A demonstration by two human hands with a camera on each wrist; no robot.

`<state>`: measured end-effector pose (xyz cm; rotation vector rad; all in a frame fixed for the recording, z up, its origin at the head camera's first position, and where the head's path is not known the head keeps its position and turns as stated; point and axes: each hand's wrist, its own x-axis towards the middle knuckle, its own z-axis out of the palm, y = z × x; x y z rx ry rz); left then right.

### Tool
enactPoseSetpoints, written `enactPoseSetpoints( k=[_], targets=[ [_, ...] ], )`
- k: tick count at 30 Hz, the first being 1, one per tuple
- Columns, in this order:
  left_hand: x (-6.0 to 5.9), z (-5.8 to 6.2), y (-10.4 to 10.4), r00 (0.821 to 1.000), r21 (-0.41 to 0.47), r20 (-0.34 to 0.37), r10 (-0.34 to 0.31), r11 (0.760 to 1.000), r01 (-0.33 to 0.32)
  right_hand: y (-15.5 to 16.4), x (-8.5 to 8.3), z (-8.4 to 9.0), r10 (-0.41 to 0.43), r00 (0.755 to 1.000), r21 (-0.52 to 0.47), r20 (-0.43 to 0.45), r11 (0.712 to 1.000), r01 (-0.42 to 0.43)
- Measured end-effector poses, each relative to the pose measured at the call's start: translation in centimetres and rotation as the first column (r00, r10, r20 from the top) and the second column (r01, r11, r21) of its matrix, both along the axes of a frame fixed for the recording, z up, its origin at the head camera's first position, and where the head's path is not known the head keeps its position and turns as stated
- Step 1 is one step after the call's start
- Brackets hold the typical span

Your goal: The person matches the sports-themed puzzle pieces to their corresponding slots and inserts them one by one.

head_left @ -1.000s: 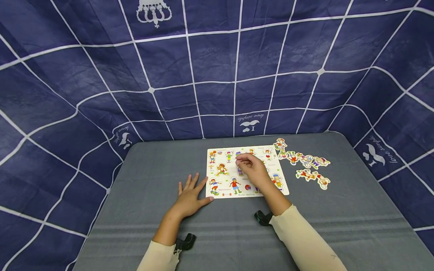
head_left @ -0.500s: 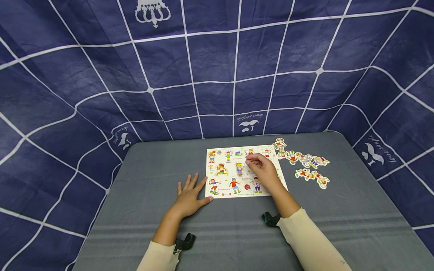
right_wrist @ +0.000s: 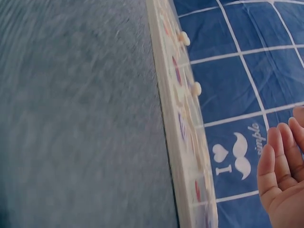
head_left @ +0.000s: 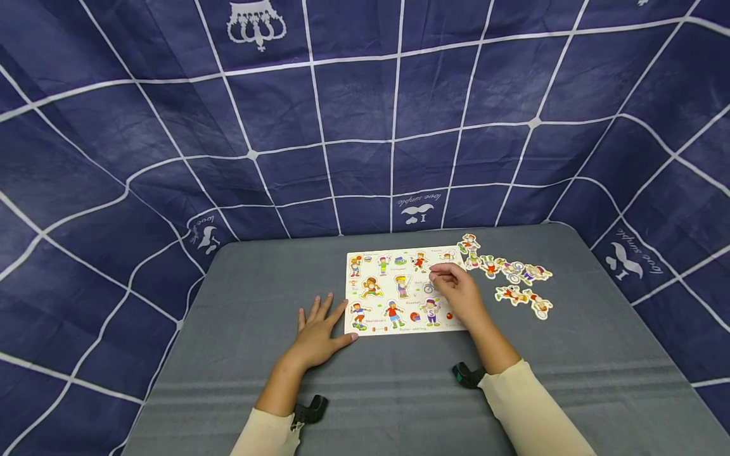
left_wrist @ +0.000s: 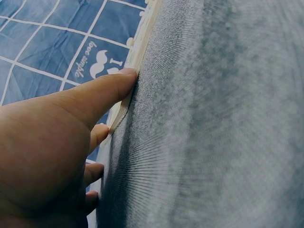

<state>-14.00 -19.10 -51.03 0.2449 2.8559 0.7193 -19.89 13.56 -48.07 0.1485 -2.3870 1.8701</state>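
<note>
A wooden peg puzzle board [head_left: 393,278] with cartoon sports figures lies flat on the grey table [head_left: 239,304]. My left hand [head_left: 318,323] rests flat on the table, and its thumb [left_wrist: 107,90] touches the board's near left edge [left_wrist: 135,54]. My right hand [head_left: 450,285] hovers over the right part of the board with its fingers loosely bent. In the right wrist view its fingers [right_wrist: 280,166] hold nothing, and the board [right_wrist: 178,142] shows edge-on with small pegs [right_wrist: 184,38].
Several loose figure pieces [head_left: 516,282] lie on the table just right of the board. A dark blue cloth with white grid lines [head_left: 365,114] walls the table on three sides. Black wrist-camera mounts [head_left: 310,408] sit near the front edge.
My right hand moved right from the board's middle to its right part, uncovering figures in the centre and bottom rows. The left hand stayed still.
</note>
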Motion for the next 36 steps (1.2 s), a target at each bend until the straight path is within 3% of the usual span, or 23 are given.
enactPoseSetpoints(
  k=[2,6,9,23,36],
  targets=[
    [0.0,-0.1,0.0,1.000,0.001,-0.002,0.000,1.000,0.000,0.1,0.7,1.0,-0.004,1.000,0.014,0.010,1.000,0.003],
    [0.0,-0.2,-0.1,1.000,-0.005,-0.002,0.000,1.000,0.000,0.9,0.8,0.8,-0.015,1.000,0.017,0.001,1.000,0.015],
    [-0.1,-0.2,-0.2,1.000,-0.008,-0.003,0.000,1.000,0.000,1.8,0.1,-0.8,-0.037,0.999,0.017,-0.007,0.999,0.037],
    [0.0,0.0,0.0,1.000,0.001,-0.004,-0.001,1.000,0.001,5.1,1.4,-0.7,-0.155,0.988,0.099,0.002,0.983,0.154],
    [0.1,-0.1,-0.1,1.000,0.000,-0.009,0.002,1.000,-0.002,7.9,2.7,-0.7,-0.188,0.982,0.136,-0.014,0.973,0.188]
  ],
)
